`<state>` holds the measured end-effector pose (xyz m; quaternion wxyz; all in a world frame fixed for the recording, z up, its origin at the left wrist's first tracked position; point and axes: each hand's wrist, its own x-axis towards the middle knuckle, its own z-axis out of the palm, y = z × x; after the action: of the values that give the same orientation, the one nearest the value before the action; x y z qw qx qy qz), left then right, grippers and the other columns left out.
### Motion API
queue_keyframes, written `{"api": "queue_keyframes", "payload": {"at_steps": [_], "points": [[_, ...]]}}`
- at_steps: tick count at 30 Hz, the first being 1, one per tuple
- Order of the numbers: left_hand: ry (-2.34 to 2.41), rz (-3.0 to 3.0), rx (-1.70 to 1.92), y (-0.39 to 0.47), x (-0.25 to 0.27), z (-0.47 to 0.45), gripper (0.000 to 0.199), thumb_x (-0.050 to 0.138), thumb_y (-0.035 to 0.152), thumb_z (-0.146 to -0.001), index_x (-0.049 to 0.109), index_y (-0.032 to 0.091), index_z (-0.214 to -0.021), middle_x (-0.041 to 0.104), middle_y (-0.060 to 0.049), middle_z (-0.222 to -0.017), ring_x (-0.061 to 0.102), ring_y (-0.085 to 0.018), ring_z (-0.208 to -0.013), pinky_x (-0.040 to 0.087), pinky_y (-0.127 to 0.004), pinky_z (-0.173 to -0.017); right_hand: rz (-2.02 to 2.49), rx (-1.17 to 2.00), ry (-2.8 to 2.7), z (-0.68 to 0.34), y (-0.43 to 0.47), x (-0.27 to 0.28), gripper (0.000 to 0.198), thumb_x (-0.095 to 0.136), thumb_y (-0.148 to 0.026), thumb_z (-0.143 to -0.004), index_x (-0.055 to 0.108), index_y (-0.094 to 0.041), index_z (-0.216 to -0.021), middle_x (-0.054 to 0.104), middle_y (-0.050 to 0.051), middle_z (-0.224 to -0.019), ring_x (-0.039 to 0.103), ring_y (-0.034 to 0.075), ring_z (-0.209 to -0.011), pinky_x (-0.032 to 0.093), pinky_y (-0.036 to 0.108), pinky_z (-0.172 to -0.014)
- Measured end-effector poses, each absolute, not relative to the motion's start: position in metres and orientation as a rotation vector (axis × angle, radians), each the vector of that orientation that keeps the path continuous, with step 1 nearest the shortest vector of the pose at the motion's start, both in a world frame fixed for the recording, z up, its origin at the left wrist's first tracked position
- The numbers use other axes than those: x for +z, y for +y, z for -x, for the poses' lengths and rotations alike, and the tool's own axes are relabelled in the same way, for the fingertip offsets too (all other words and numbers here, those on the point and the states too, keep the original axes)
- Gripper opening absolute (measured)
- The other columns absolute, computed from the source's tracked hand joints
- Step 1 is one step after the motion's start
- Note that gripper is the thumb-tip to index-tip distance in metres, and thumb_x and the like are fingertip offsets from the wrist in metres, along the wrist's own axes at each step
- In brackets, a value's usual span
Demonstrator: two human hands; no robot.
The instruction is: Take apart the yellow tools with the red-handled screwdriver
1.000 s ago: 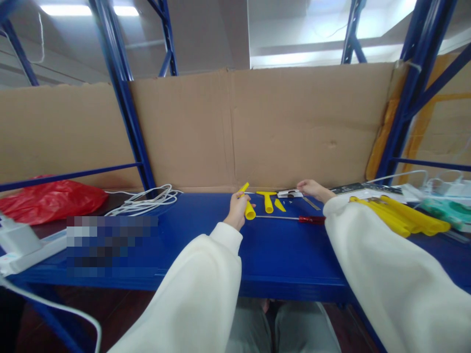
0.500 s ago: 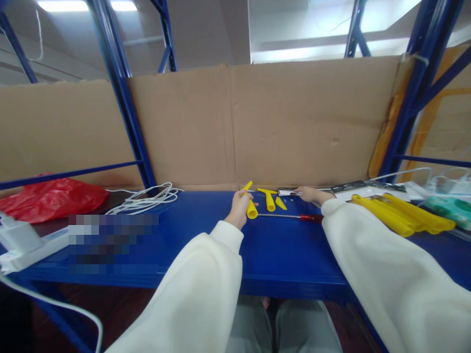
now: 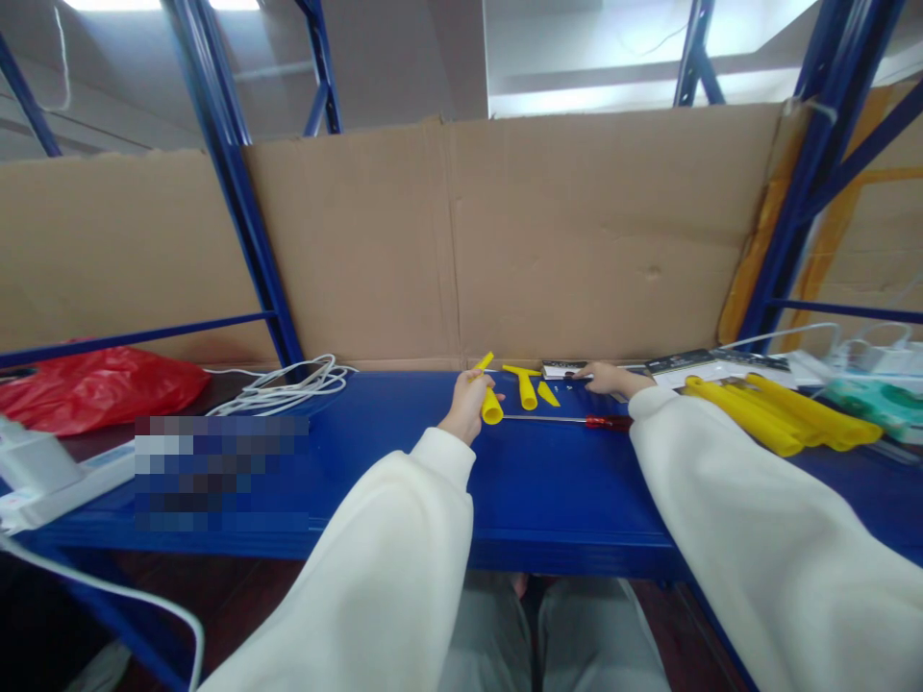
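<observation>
My left hand [image 3: 466, 404] is closed around a yellow plastic tube piece [image 3: 492, 407], its open round end facing me and a flat yellow arm sticking out above the fingers. Just right of it lies a similar yellow T-shaped piece [image 3: 528, 392], beside a small flat yellow wedge [image 3: 548, 394]. My right hand [image 3: 606, 378] reaches to the back of the blue shelf, fingers stretched toward a small white-and-black box [image 3: 555, 370] and tiny metal bits, perhaps screws. Whether its fingertips touch anything is too small to tell. A long screwdriver with a red handle [image 3: 600, 422] lies between the hands.
Several yellow tubes [image 3: 783, 413] lie on the right, with a printed box [image 3: 710, 368] behind them. A white cable coil [image 3: 295, 386], red plastic bag [image 3: 108, 384] and white power strip [image 3: 68, 490] are on the left. A cardboard wall [image 3: 562, 240] closes the back.
My right fingers have shifted slightly near the small box. My left hand keeps its hold on the yellow tube piece. The view has tilted a little.
</observation>
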<state>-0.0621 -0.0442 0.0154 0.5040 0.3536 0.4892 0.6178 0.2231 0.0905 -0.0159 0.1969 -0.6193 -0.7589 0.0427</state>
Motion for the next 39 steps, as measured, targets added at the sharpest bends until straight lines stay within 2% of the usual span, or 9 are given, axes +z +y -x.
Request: {"api": "queue_keyframes", "payload": {"at_steps": [6, 16, 24, 29, 33, 39], "points": [[1.176, -0.857, 1.479, -0.043, 0.014, 0.062, 0.045, 0.063, 0.000, -0.071, 0.056, 0.018, -0.112, 0.057, 0.004, -0.073, 0.057, -0.010, -0.044, 0.043, -0.020, -0.045, 1.754, 0.174, -2.192, -0.223, 0.094, -0.022, 0.043, 0.068, -0.023, -0.072, 0.077, -0.023, -0.114, 0.075, 0.009, -0.119, 0.068, 0.027, -0.109, 0.049, 0.036, -0.100], [1.202, -0.862, 1.479, -0.044, 0.015, 0.061, 0.045, 0.059, -0.001, -0.074, 0.056, 0.017, -0.115, 0.054, 0.004, -0.071, 0.057, -0.010, -0.043, 0.043, -0.020, -0.044, 1.746, 0.152, -2.175, -0.217, 0.102, -0.026, 0.032, 0.072, -0.034, -0.076, 0.079, -0.022, -0.105, 0.075, 0.010, -0.111, 0.069, 0.026, -0.104, 0.050, 0.037, -0.099], [1.199, -0.855, 1.475, -0.047, 0.018, 0.060, 0.047, 0.061, -0.001, -0.073, 0.055, 0.017, -0.115, 0.054, 0.004, -0.072, 0.056, -0.010, -0.043, 0.042, -0.020, -0.042, 1.776, 0.127, -2.216, -0.216, 0.108, -0.029, 0.037, 0.069, -0.038, -0.080, 0.076, -0.025, -0.114, 0.068, 0.011, -0.126, 0.066, 0.028, -0.113, 0.047, 0.038, -0.105], [1.207, -0.853, 1.484, -0.047, 0.018, 0.059, 0.046, 0.057, -0.002, -0.075, 0.054, 0.017, -0.117, 0.053, 0.005, -0.071, 0.056, -0.009, -0.042, 0.041, -0.020, -0.041, 1.756, 0.085, -2.220, -0.214, 0.109, -0.031, 0.035, 0.068, -0.039, -0.082, 0.077, -0.025, -0.112, 0.068, 0.013, -0.124, 0.065, 0.029, -0.115, 0.046, 0.038, -0.106], [1.189, -0.853, 1.484, -0.047, 0.017, 0.060, 0.047, 0.061, -0.001, -0.073, 0.056, 0.016, -0.116, 0.054, 0.005, -0.071, 0.057, -0.010, -0.042, 0.042, -0.020, -0.043, 1.787, 0.005, -2.251, -0.214, 0.106, -0.030, 0.036, 0.062, -0.041, -0.086, 0.076, -0.025, -0.116, 0.069, 0.013, -0.121, 0.064, 0.029, -0.116, 0.046, 0.038, -0.106], [1.198, -0.861, 1.465, -0.047, 0.017, 0.061, 0.050, 0.055, -0.004, -0.077, 0.053, 0.016, -0.123, 0.052, 0.006, -0.067, 0.055, -0.010, -0.043, 0.042, -0.021, -0.045, 1.875, -0.027, -2.269, -0.217, 0.100, -0.028, 0.042, 0.054, -0.041, -0.091, 0.074, -0.019, -0.121, 0.066, 0.017, -0.129, 0.061, 0.031, -0.121, 0.045, 0.039, -0.107]]}}
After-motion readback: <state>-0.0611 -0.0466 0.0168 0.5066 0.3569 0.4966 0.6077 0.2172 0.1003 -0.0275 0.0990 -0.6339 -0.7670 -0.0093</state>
